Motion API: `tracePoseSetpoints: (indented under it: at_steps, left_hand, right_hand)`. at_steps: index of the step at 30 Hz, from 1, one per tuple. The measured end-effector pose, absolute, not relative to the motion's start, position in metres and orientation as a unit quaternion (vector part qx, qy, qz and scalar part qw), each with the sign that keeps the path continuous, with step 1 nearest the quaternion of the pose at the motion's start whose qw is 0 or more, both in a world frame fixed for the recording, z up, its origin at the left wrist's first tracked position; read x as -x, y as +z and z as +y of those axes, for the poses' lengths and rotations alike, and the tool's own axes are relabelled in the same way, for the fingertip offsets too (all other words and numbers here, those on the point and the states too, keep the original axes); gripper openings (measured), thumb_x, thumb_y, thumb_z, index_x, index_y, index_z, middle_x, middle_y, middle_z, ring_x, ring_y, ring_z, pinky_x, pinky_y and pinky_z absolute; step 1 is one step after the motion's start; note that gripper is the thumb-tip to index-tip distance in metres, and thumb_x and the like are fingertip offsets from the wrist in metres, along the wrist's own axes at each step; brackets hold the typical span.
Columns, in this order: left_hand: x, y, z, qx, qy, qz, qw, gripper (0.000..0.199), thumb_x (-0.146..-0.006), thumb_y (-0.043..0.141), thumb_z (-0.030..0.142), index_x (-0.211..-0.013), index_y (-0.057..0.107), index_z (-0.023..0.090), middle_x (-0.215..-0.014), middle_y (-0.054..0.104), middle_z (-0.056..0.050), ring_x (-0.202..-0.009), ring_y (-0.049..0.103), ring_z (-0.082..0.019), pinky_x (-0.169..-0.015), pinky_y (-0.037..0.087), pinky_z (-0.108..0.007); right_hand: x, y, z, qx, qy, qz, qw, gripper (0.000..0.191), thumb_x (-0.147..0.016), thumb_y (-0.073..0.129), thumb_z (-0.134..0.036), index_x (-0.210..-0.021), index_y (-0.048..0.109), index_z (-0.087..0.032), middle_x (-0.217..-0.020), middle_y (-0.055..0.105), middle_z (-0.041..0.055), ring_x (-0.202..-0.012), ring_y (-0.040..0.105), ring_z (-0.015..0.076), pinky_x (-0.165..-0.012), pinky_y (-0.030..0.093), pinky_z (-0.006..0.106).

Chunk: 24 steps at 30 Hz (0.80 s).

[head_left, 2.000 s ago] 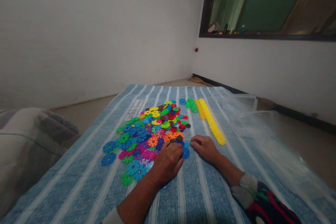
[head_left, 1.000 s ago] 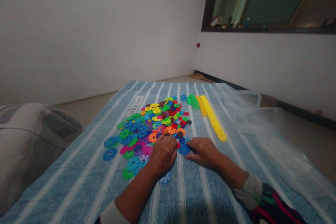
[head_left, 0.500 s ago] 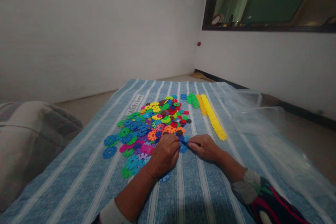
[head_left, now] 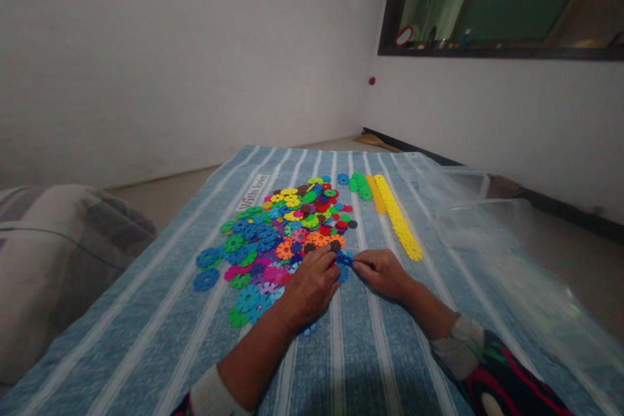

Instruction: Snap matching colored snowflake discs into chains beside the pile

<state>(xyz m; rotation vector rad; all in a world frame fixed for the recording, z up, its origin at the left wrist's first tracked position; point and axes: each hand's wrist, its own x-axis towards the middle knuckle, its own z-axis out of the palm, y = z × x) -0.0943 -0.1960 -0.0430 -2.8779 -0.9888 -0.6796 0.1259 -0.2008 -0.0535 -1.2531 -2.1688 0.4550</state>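
Note:
My right hand pinches a dark blue notched plastic disc at its left fingertips. Below it lies another blue disc on the cloth. My left hand is just left of it, fingers bent and pressed together at the near right edge of a heap of coloured snowflake discs. A bit of red shows by its fingertips, but what they hold is hidden. Orange discs and a dark brown disc lie just beyond the left hand.
Right of the heap lie a long overlapping yellow row, a shorter orange row, green discs and a blue disc. Clear plastic boxes stand at the right edge of the striped cloth. A covered cushion-like shape is at left.
My left hand has drawn slightly away from the blue disc, its fingers now lower and bent. My right hand keeps the disc, now more visible. The view shifted slightly.

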Motion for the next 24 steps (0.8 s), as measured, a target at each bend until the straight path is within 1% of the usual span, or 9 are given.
tracePoseSetpoints:
  at_steps: [4,9,10,12,14,16,18,20,24]
  left_hand:
    - [0.090,-0.047,-0.193,0.918,-0.266,-0.292,0.038,0.012,-0.092,0.053,0.018,-0.092,0.066,0.017,-0.103,0.067,-0.010,-0.109,0.058,-0.025,-0.096,0.051,-0.046]
    - [0.087,-0.039,-0.193,0.901,-0.328,-0.282,0.025,0.021,-0.096,0.043,0.015,-0.086,0.062,0.016,-0.087,0.065,-0.008,-0.086,0.060,-0.019,-0.080,0.053,-0.036]
    - [0.087,-0.037,-0.193,0.898,-0.339,-0.280,0.023,0.022,-0.097,0.042,0.015,-0.086,0.061,0.016,-0.086,0.065,-0.008,-0.085,0.060,-0.019,-0.079,0.053,-0.035]
    - [0.088,-0.037,-0.193,0.888,-0.366,-0.277,0.019,0.023,-0.099,0.039,0.018,-0.090,0.061,0.016,-0.090,0.067,-0.009,-0.088,0.062,-0.019,-0.081,0.054,-0.035]
    - [0.088,-0.040,-0.193,0.879,-0.385,-0.281,0.008,0.024,-0.100,0.038,0.021,-0.097,0.061,0.016,-0.098,0.069,-0.010,-0.096,0.064,-0.019,-0.085,0.054,-0.034]
    - [0.088,-0.044,-0.193,0.874,-0.382,-0.301,-0.016,0.026,-0.101,0.037,0.025,-0.102,0.061,0.016,-0.101,0.071,-0.009,-0.096,0.067,-0.018,-0.083,0.055,-0.031]
    - [0.088,-0.048,-0.194,0.874,-0.357,-0.328,-0.043,0.029,-0.101,0.036,0.027,-0.099,0.062,0.017,-0.093,0.072,-0.007,-0.085,0.068,-0.016,-0.075,0.055,-0.027]
    - [0.088,-0.050,-0.195,0.872,-0.335,-0.352,-0.060,0.031,-0.101,0.036,0.029,-0.091,0.063,0.017,-0.082,0.070,-0.005,-0.074,0.068,-0.016,-0.067,0.054,-0.026]
    - [0.086,-0.045,-0.197,0.850,-0.338,-0.386,-0.116,0.030,-0.098,0.039,0.029,-0.082,0.063,0.018,-0.074,0.067,-0.003,-0.067,0.065,-0.015,-0.063,0.050,-0.025]
  right_hand:
    - [-0.125,-0.052,-0.200,0.477,0.178,-0.807,0.299,0.029,-0.092,0.049,-0.028,-0.072,0.068,-0.019,-0.067,0.066,0.0018,-0.062,0.057,0.0131,-0.061,0.036,0.023]
    - [-0.124,-0.051,-0.201,0.466,0.182,-0.807,0.314,0.026,-0.091,0.050,-0.025,-0.074,0.068,-0.018,-0.066,0.066,0.0019,-0.061,0.057,0.0131,-0.061,0.036,0.023]
    - [-0.124,-0.051,-0.202,0.464,0.187,-0.806,0.318,0.026,-0.091,0.050,-0.024,-0.073,0.068,-0.018,-0.066,0.065,0.0017,-0.060,0.056,0.0129,-0.061,0.036,0.023]
    - [-0.123,-0.050,-0.202,0.456,0.207,-0.801,0.328,0.025,-0.090,0.050,-0.024,-0.073,0.068,-0.017,-0.065,0.065,0.0013,-0.059,0.055,0.0123,-0.060,0.036,0.023]
    - [-0.121,-0.049,-0.203,0.449,0.234,-0.792,0.341,0.024,-0.088,0.051,-0.025,-0.074,0.068,-0.017,-0.063,0.063,0.0005,-0.058,0.054,0.0117,-0.059,0.036,0.022]
    - [-0.120,-0.048,-0.204,0.443,0.269,-0.778,0.356,0.022,-0.087,0.052,-0.026,-0.075,0.068,-0.016,-0.062,0.062,-0.0003,-0.058,0.053,0.0111,-0.058,0.037,0.022]
    - [-0.118,-0.047,-0.204,0.443,0.309,-0.754,0.374,0.022,-0.085,0.053,-0.027,-0.073,0.067,-0.016,-0.061,0.060,-0.0010,-0.057,0.053,0.0107,-0.058,0.038,0.022]
    - [-0.116,-0.047,-0.205,0.451,0.358,-0.720,0.386,0.021,-0.083,0.054,-0.029,-0.072,0.066,-0.016,-0.059,0.059,-0.0017,-0.056,0.052,0.0103,-0.057,0.038,0.021]
    - [-0.113,-0.045,-0.207,0.468,0.466,-0.649,0.378,0.021,-0.080,0.058,-0.035,-0.071,0.064,-0.016,-0.053,0.057,-0.0030,-0.046,0.048,0.0089,-0.047,0.035,0.021]
